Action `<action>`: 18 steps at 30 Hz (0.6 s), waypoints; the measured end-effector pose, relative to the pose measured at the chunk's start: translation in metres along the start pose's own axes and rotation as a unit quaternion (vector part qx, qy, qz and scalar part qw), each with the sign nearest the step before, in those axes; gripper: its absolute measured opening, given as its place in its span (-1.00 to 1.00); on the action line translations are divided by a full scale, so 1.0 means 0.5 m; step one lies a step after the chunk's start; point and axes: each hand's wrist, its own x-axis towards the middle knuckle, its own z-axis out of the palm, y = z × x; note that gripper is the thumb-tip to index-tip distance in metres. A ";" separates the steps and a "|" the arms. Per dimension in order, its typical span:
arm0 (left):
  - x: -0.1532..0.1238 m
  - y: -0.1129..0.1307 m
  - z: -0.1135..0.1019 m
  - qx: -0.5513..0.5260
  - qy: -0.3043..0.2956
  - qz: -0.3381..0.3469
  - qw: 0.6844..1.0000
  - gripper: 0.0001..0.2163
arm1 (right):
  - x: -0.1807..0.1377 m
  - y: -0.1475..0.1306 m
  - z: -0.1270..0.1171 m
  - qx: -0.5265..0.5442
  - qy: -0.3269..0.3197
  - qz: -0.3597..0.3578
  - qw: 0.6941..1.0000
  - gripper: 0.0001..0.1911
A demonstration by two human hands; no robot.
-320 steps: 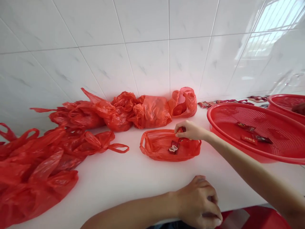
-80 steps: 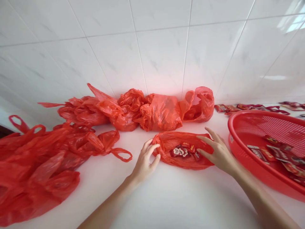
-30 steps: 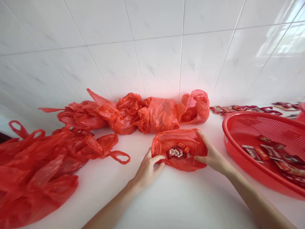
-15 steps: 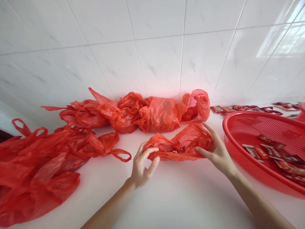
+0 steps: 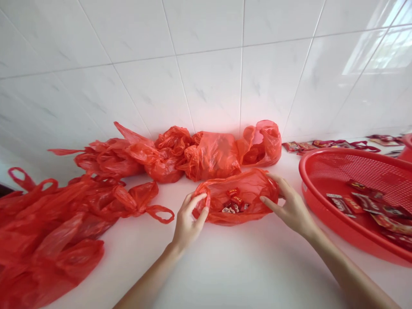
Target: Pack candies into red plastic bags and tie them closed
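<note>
A small red plastic bag [image 5: 251, 186] lies on the white counter [image 5: 225, 266] in front of me, with several red candy packets [image 5: 232, 204] showing inside it. My left hand [image 5: 188, 219] pinches the bag's left edge between thumb and fingers. My right hand [image 5: 291, 206] grips the bag's right edge, fingers curled over the plastic. The bag's mouth faces me and is held open between both hands.
Several filled red bags [image 5: 206, 154] line the tiled wall behind. A heap of empty red bags [image 5: 48, 231] covers the counter's left side. A red mesh basket [image 5: 322, 163] with candy packets [image 5: 363, 204] stands at the right. Loose packets [image 5: 322, 145] lie by the wall.
Both hands took hold of the bag, lifted and flattened it half a second ago, then lowered it with its mouth spread wider. The candy shows again.
</note>
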 end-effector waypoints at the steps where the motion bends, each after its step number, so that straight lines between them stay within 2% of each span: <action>1: 0.000 -0.001 0.000 0.003 -0.004 0.001 1.000 -0.76 | 0.002 0.003 0.000 -0.001 0.009 0.013 1.000 -0.42; 7: 0.003 -0.004 -0.011 0.026 -0.008 0.017 0.999 -0.76 | 0.009 0.019 0.006 0.019 0.077 0.061 0.995 -0.52; 13: 0.001 -0.004 -0.008 0.036 -0.017 0.047 0.998 -0.75 | 0.008 0.022 0.015 0.028 0.107 0.032 0.993 -0.59; 18: 0.000 -0.005 -0.006 0.042 -0.012 0.042 0.998 -0.75 | 0.010 0.017 0.014 0.019 0.143 0.018 0.989 -0.71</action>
